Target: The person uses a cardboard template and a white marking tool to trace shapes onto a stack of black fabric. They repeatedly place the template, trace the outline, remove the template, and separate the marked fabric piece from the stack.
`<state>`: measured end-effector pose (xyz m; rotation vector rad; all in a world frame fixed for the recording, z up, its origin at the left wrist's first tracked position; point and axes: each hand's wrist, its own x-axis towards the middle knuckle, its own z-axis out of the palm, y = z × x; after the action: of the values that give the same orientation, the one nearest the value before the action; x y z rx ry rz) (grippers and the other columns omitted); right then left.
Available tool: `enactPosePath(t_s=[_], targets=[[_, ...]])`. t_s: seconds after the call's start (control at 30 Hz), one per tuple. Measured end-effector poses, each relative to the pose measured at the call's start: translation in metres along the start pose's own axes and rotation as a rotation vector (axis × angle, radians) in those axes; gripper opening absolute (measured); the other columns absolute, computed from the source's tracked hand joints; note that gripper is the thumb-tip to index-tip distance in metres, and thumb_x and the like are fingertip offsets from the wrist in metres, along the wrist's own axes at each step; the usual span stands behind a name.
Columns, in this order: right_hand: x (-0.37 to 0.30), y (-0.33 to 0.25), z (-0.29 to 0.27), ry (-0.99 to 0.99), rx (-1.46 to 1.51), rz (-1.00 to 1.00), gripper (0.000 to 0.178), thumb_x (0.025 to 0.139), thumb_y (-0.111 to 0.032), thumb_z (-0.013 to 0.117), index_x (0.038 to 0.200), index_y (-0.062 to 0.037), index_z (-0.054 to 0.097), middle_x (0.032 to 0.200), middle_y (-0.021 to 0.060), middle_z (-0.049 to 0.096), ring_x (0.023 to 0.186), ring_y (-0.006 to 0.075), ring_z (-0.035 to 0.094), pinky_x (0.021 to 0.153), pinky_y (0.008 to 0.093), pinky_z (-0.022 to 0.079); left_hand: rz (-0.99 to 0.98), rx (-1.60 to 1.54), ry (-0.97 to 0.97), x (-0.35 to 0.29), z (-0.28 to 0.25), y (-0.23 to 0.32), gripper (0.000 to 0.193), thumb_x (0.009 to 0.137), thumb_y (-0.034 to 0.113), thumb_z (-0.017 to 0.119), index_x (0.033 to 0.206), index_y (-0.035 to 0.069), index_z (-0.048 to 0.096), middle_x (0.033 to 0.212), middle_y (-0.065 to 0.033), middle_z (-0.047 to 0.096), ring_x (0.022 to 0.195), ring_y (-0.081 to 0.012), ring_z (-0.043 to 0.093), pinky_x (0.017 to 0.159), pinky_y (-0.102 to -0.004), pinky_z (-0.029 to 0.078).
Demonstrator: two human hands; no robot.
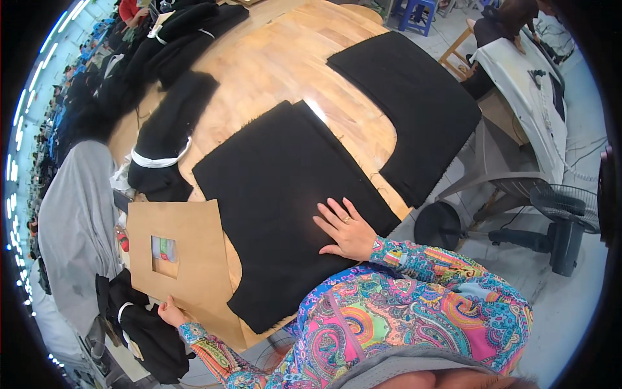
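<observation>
Black cloth panel [278,188], most likely a soft and limp piece that is light for its spread, lies flat on the wooden table [291,55], in front of the person. It should drape and crease easily rather than hold its shape, and its frayed edges could shed threads, so the surest hold is probably two hands well apart on opposite edges, taking every layer together. The right hand [346,233] rests palm down on it, fingers spread; the left hand [171,312] pinches the near edge of the stiffer-looking brown card sheet [188,223] beside it. How tightly it grips, I cannot tell. The panel is matt and plain, with a fairly straight right side, a concave curve cut into its lower left, and a stepped far edge that suggests more than one layer. A similar curved black piece [418,104] lies farther right.
</observation>
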<state>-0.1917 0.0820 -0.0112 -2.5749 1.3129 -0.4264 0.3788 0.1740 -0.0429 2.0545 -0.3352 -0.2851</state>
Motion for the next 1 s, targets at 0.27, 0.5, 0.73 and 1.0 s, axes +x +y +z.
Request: enactPosePath(t_s=[0.27, 0.5, 0.73, 1.0], targets=[[0.001, -0.001, -0.001, -0.016, 0.056, 0.091, 0.077, 0.08, -0.056, 0.059, 0.135, -0.0037, 0.044, 0.147, 0.0208, 0.029, 0.139, 0.0408, 0.017, 0.111, 0.0564, 0.014, 0.692, 0.021, 0.17, -0.027, -0.02, 0.07, 0.017, 0.092, 0.009, 0.059, 0.094, 0.001, 0.044, 0.085, -0.0045, 0.047, 0.078, -0.0144, 0.049, 0.072, -0.0286, 0.046], [0.024, 0.002, -0.007, 0.033, 0.199, 0.014, 0.074, 0.082, -0.054, 0.058, 0.134, -0.0032, 0.045, 0.147, 0.0171, 0.03, 0.139, 0.0371, 0.02, 0.111, 0.0567, 0.016, 0.795, -0.193, 0.327, -0.138, -0.053, 0.226, 0.015, 0.094, 0.007, 0.056, 0.092, 0.004, 0.041, 0.098, -0.01, 0.054, 0.087, -0.0177, 0.054, 0.076, -0.0299, 0.047], [0.046, 0.011, -0.009, -0.09, 0.117, 0.022, 0.064, 0.082, -0.045, 0.063, 0.128, -0.0031, 0.049, 0.143, 0.0187, 0.035, 0.135, 0.0397, 0.026, 0.108, 0.0572, 0.022, 0.657, -0.629, 0.026, -0.168, -0.041, 0.26, 0.004, 0.095, 0.004, 0.05, 0.096, 0.005, 0.046, 0.101, -0.0079, 0.055, 0.094, -0.0163, 0.054, 0.082, -0.0311, 0.046], [0.035, 0.072, -0.064, 0.04, 1.766, 0.689, 0.046, 0.099, -0.031, 0.047, 0.138, -0.0069, 0.042, 0.121, 0.004, 0.056, 0.098, 0.0095, 0.056, 0.085, 0.0244, 0.046, 0.419, -0.344, -0.448, -0.182, 0.088, 0.198, 0.008, 0.09, 0.003, 0.055, 0.091, 0.007, 0.047, 0.098, -0.0048, 0.054, 0.091, -0.0126, 0.051, 0.083, -0.0275, 0.043]])
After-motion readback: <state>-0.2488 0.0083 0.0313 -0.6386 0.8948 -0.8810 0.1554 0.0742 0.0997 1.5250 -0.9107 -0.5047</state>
